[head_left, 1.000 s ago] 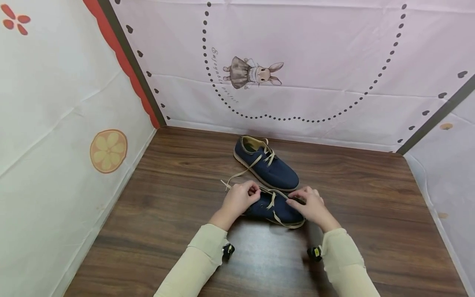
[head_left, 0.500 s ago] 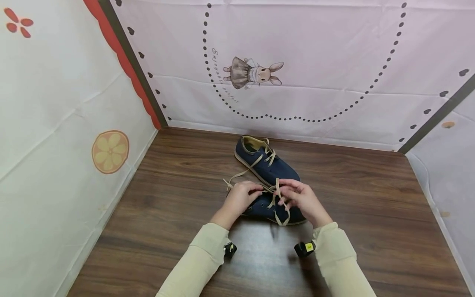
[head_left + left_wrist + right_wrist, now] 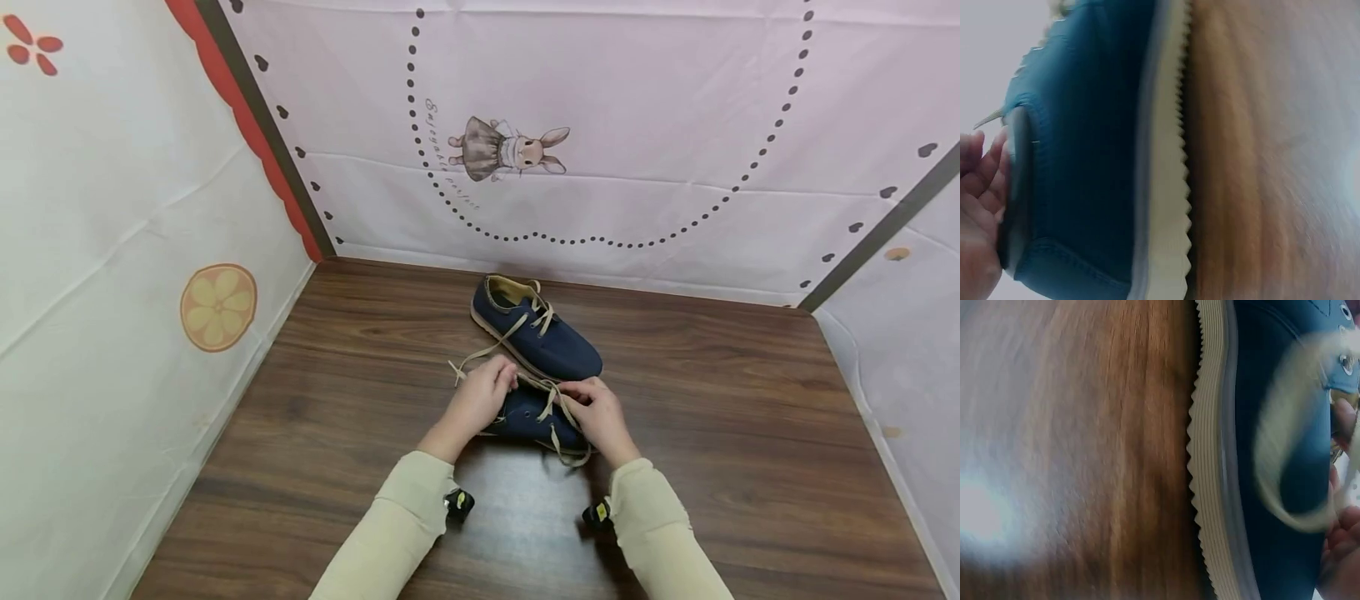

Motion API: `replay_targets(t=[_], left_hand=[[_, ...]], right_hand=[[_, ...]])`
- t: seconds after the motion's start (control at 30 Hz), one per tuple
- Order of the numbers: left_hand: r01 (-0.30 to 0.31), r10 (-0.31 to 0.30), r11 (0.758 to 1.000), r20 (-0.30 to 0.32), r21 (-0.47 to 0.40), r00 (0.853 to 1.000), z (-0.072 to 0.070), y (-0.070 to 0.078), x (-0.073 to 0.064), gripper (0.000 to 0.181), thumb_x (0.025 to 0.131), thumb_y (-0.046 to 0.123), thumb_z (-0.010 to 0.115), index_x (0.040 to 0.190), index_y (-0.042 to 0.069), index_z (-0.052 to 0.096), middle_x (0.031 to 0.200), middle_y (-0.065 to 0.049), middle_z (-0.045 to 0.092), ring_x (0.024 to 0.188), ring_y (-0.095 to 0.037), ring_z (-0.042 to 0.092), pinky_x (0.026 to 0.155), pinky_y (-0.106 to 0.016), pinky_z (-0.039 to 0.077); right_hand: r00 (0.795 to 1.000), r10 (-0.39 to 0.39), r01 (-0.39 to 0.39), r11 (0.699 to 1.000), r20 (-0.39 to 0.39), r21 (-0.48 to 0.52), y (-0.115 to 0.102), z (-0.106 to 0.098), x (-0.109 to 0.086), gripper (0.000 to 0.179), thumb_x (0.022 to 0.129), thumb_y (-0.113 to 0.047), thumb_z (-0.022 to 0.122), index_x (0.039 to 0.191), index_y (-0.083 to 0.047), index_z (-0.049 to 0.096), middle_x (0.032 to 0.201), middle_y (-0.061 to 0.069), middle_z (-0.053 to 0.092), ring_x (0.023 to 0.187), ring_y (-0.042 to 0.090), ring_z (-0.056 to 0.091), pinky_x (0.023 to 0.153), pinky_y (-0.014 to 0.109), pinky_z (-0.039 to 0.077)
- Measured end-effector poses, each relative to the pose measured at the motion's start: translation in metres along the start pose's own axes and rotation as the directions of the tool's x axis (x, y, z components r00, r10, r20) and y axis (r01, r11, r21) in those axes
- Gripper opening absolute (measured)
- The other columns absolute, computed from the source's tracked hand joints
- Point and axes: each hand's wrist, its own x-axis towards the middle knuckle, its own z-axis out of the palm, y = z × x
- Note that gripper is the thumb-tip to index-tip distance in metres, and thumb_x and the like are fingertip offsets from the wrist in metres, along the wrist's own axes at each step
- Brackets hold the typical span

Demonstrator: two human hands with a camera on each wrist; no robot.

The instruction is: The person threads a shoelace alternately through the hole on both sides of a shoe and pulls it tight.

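A navy lace-up shoe [image 3: 519, 427] with a beige sole stands on the wooden surface, toe to the right. My left hand [image 3: 480, 398] is at its opening, fingers curled at the far edge of the collar; in the left wrist view its fingers [image 3: 990, 178] show behind the collar rim. My right hand [image 3: 600, 415] pinches the beige shoelace over the front of the shoe. A slack loop of that shoelace [image 3: 1272, 434] hangs down the near side, blurred in the right wrist view. The right fingertips are partly hidden by the lace and shoe.
A matching navy shoe [image 3: 566, 350] stands just behind, its loose lace [image 3: 480, 353] trailing left. The dark wooden surface [image 3: 360, 350] ends at a pink printed cloth wall [image 3: 645, 150] at the back, with a white cloth wall [image 3: 135, 208] on the left.
My right hand first lifted a loop of lace up and left over the shoe, then lowered it toward the lacing. My left hand has shifted slightly left, still by the opening.
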Motion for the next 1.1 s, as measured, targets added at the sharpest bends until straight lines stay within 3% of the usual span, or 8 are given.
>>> replay_targets(t=[0.07, 0.13, 0.33, 0.43, 0.53, 0.67, 0.9, 1.1], left_hand=[[0.015, -0.024, 0.980, -0.042, -0.197, 0.999, -0.003, -0.001, 0.001, 0.021, 0.099, 0.011, 0.043, 0.084, 0.003, 0.055, 0.077, -0.008, 0.061, 0.070, -0.021, 0.059, 0.066, -0.029, 0.050], [0.024, -0.051, 0.929, -0.064, -0.369, 0.997, -0.006, -0.002, 0.001, 0.020, 0.099, 0.007, 0.040, 0.086, -0.003, 0.052, 0.078, -0.015, 0.061, 0.070, -0.026, 0.061, 0.064, -0.030, 0.052], [0.075, -0.178, 0.722, -0.079, -0.688, 0.981, -0.018, -0.005, 0.001, 0.023, 0.101, 0.007, 0.033, 0.088, -0.007, 0.045, 0.077, -0.013, 0.058, 0.068, -0.016, 0.059, 0.061, -0.027, 0.051], [0.102, -0.276, 0.592, -0.083, -0.799, 0.957, -0.027, -0.005, 0.002, 0.024, 0.102, 0.010, 0.032, 0.085, -0.001, 0.045, 0.074, -0.006, 0.057, 0.064, -0.011, 0.057, 0.061, -0.025, 0.050], [0.098, -0.354, 0.506, -0.103, -0.857, 0.930, -0.040, -0.007, 0.003, 0.024, 0.102, 0.014, 0.033, 0.083, 0.004, 0.045, 0.073, -0.004, 0.057, 0.063, -0.012, 0.056, 0.061, -0.025, 0.049], [0.070, -0.419, 0.442, -0.136, -0.894, 0.897, -0.059, -0.014, 0.004, 0.025, 0.102, 0.019, 0.034, 0.084, 0.006, 0.046, 0.075, -0.003, 0.056, 0.066, -0.013, 0.057, 0.063, -0.025, 0.049], [-0.018, -0.501, 0.292, -0.169, -0.956, 0.849, -0.089, -0.032, 0.003, 0.029, 0.102, 0.025, 0.032, 0.084, 0.007, 0.047, 0.075, -0.003, 0.058, 0.069, -0.014, 0.061, 0.064, -0.026, 0.050], [-0.048, -0.542, 0.249, -0.180, -0.967, 0.821, -0.103, -0.041, 0.001, 0.030, 0.102, 0.025, 0.031, 0.083, 0.008, 0.048, 0.074, -0.003, 0.057, 0.070, -0.016, 0.062, 0.063, -0.026, 0.050]], right_hand=[[1.000, 0.021, -0.021, 1.000, -0.016, -0.005, 0.000, 0.002, 0.000, 0.018, 0.082, -0.017, 0.071, 0.098, -0.008, 0.073, 0.083, 0.001, 0.054, 0.073, 0.016, 0.048, 0.066, 0.027, 0.041], [0.999, 0.022, -0.023, 1.000, -0.024, -0.009, 0.000, 0.003, 0.000, 0.018, 0.082, -0.017, 0.072, 0.097, -0.007, 0.073, 0.083, 0.002, 0.054, 0.073, 0.016, 0.048, 0.066, 0.027, 0.041], [0.999, 0.029, -0.029, 1.000, -0.018, 0.000, -0.002, 0.004, -0.001, 0.017, 0.082, -0.016, 0.071, 0.097, -0.008, 0.073, 0.083, 0.002, 0.054, 0.073, 0.017, 0.049, 0.066, 0.027, 0.041], [0.999, 0.026, -0.026, 1.000, -0.021, 0.006, -0.003, 0.004, -0.001, 0.016, 0.082, -0.015, 0.072, 0.096, -0.007, 0.073, 0.083, 0.003, 0.055, 0.074, 0.017, 0.050, 0.066, 0.027, 0.042], [0.999, 0.014, -0.014, 1.000, -0.031, 0.007, -0.003, 0.005, -0.001, 0.016, 0.081, -0.013, 0.072, 0.095, -0.005, 0.072, 0.083, 0.004, 0.055, 0.073, 0.016, 0.050, 0.065, 0.026, 0.041], [0.999, 0.011, -0.010, 1.000, -0.045, 0.021, -0.004, 0.005, -0.001, 0.015, 0.080, -0.010, 0.073, 0.093, -0.003, 0.072, 0.083, 0.005, 0.056, 0.072, 0.016, 0.050, 0.066, 0.025, 0.041], [0.999, 0.005, -0.004, 1.000, -0.040, 0.011, -0.004, 0.004, -0.001, 0.014, 0.081, -0.011, 0.072, 0.093, -0.003, 0.072, 0.081, 0.004, 0.054, 0.072, 0.015, 0.048, 0.065, 0.026, 0.040], [0.999, -0.005, 0.005, 1.000, -0.044, 0.002, -0.004, 0.004, -0.002, 0.013, 0.081, -0.009, 0.071, 0.093, -0.004, 0.072, 0.081, 0.004, 0.054, 0.071, 0.015, 0.048, 0.065, 0.027, 0.039]])
